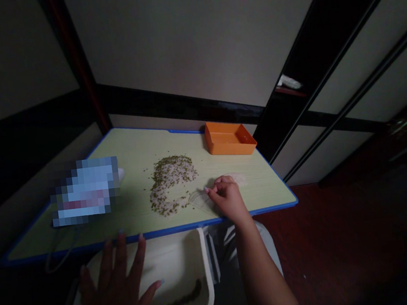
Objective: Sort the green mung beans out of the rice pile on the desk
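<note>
My right hand [226, 194] is low over the tabletop, fingers closed in a pinch; whatever is between the fingertips is too small to make out. Just left of it spreads a mixed pile of small green beans and pale, rice-like grains [172, 173], with a curved tail toward me. A thin patch of pale grains [239, 179] lies beyond my right hand. My left hand [118, 275] is open, fingers spread, above a white plastic bin [206, 269] at the table's near edge. A dark band of what look like green beans [180, 302] lies in that bin.
The pale green folding table [129, 141] has a blue edge. An orange open box [230, 147] stands at its back right corner. A blurred-out device [90, 190] with a cable sits at the left. Cabinet panels [176, 43] rise behind; reddish floor [319, 237] lies right.
</note>
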`<state>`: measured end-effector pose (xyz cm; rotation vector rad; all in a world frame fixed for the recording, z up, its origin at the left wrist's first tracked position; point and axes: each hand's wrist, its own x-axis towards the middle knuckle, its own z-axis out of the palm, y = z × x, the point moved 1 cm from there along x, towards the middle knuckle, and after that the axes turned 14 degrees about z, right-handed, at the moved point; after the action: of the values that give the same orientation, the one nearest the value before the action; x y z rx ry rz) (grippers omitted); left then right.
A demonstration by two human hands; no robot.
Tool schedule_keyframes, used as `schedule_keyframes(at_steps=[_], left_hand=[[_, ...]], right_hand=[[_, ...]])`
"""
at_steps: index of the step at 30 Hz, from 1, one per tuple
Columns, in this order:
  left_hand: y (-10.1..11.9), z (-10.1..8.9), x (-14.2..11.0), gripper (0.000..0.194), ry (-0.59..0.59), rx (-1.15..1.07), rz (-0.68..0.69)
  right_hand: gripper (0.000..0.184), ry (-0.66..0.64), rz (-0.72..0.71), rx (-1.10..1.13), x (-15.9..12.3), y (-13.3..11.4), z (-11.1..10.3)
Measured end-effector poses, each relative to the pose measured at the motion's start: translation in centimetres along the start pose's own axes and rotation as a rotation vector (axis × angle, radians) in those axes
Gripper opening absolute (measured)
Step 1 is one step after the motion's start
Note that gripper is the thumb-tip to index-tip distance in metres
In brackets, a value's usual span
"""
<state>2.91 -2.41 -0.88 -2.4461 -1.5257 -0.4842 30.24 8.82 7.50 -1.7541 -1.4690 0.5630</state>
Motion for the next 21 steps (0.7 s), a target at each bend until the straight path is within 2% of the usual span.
schedule_keyframes(at_steps=[5, 12, 17, 21], left_hand=[[0.11, -0.11, 0.03, 0.086, -0.003, 0.025, 0.017], [-0.07, -0.03, -0.03, 0.076, -0.007, 0.025, 0.029], [-0.07, -0.11, 0.03, 0.085, 0.07, 0.07, 0.084], [0.22, -0.48, 0.21, 0.088, 0.072, 0.082, 0.092]], right_hand=[[0.032, -0.013, 0.003, -0.001, -0.01, 0.0, -0.07], [0.032, -0.021, -0.017, 0.016, -0.07, 0.11, 0.03], [0.033, -0.018, -0.016, 0.019, 0.0, 0.16, 0.07], [0.033, -0.009, -0.02, 0.016, 0.13, -0.02, 0.22]])
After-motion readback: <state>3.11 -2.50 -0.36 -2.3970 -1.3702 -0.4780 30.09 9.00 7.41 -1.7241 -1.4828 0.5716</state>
